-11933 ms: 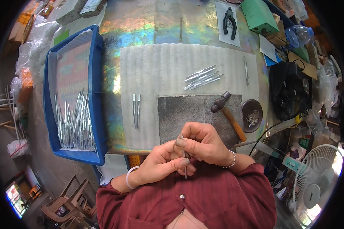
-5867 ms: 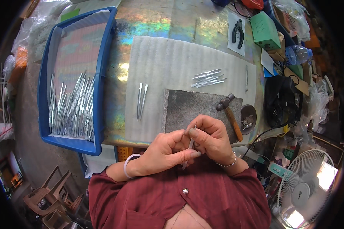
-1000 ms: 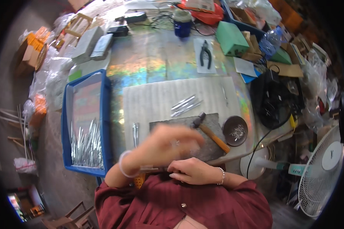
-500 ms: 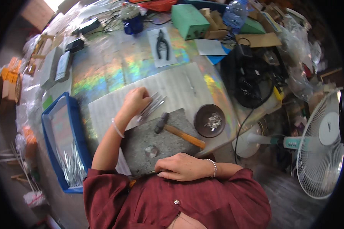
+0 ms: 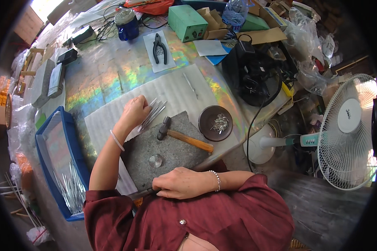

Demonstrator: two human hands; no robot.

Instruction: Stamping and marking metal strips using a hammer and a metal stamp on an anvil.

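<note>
Left hand [image 5: 135,112] reaches across the worktop [image 5: 109,79], fingers closed on thin metal rods [image 5: 154,112] beside the hammer [image 5: 184,136]. Right hand [image 5: 181,183] rests near the body, gripping a dark tool [image 5: 140,193].

The left hand [image 5: 135,112] reaches far out with its arm extended and fingers curled down, while the right hand [image 5: 178,183] rests near the chest, fingers closed.
</note>
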